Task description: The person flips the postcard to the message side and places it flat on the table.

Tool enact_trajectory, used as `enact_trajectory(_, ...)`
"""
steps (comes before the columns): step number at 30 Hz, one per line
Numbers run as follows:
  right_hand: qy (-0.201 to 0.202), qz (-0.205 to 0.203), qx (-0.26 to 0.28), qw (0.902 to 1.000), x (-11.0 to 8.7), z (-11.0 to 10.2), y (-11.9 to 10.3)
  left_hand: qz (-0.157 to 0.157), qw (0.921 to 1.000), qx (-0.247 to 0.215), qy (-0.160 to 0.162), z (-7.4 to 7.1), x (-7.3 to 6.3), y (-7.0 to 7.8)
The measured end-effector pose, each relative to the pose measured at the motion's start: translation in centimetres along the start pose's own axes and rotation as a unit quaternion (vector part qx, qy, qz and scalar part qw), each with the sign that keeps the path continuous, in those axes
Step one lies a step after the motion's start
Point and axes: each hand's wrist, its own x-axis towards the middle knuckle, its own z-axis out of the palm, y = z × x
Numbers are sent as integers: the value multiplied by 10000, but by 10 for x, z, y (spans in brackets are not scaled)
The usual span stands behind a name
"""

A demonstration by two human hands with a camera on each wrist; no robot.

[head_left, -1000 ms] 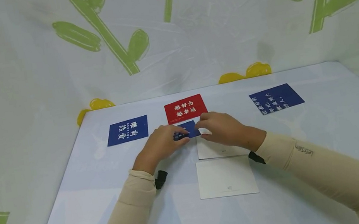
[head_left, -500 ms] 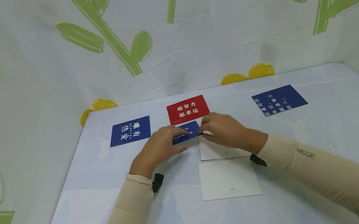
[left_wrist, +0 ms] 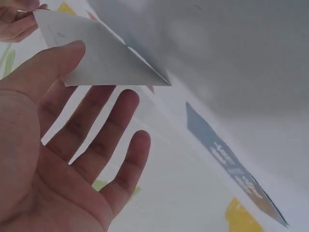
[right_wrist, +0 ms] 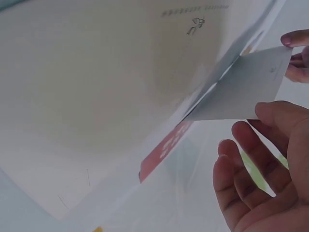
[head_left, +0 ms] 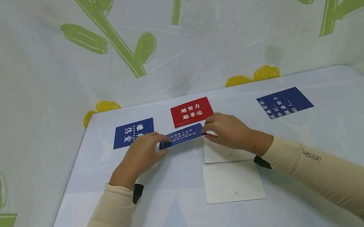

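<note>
Both hands hold a blue card with white lettering by its two short ends. My left hand pinches the left end, its thumb on the pale back and the other fingers spread. At the opposite end my right hand pinches a corner between thumb and index finger. The card stands tilted, its far edge close over the table in the wrist views. Just behind it lies a red card with white characters. A white card is partly hidden under my right hand, and another white card lies nearer.
A blue card lies at the back left, partly covered by my left hand. Another blue card lies at the back right. The pale table ends at a white backdrop with green plant prints.
My left hand has moved left along the blue card to its left end, so more of its lettered face shows. The right hand stays near the same spot. The whole view has shifted slightly.
</note>
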Motion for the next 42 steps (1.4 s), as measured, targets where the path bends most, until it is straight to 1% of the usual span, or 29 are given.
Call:
enact_trajectory(4, 24, 17, 49, 10000, -1, -1, 0, 6, 9999, 39, 111, 2, -1, -4)
enact_trajectory(7, 72, 3, 67, 10000, -1, -2, 0, -75, 9998, 48, 196, 3, -2, -5)
enact_trajectory(12, 211, -10, 111, 9997, 0, -3, 1, -137, 9989, 39, 452, 4, -3, -6)
enact_trajectory(20, 476, -50, 147, 9987, 0, -8, 3, 127, 9944, 146, 1038, 3, 2, -7)
enact_trajectory(22, 515, -18, 136, 9986, 1, -10, 2, 123, 9927, 179, 1186, 1, 3, -6)
enact_trajectory(25, 601, -17, 159, 9981, 0, -14, 3, 25, 9904, 189, 1369, 0, 4, -3)
enact_trajectory(29, 800, -157, 181, 9965, -3, -20, 6, -68, 9880, 195, 1531, -2, 4, 0)
enact_trajectory(33, 1065, -304, 257, 9935, -7, -24, 11, 32, 9847, 203, 1729, -3, 3, 3)
enact_trajectory(36, 1256, -314, 378, 9909, -12, -27, 14, 109, 9818, 157, 1890, -4, 2, 7)
enact_trajectory(42, 1539, -123, 579, 9863, -23, -31, 18, 317, 9753, -27, 2186, -7, -1, 18)
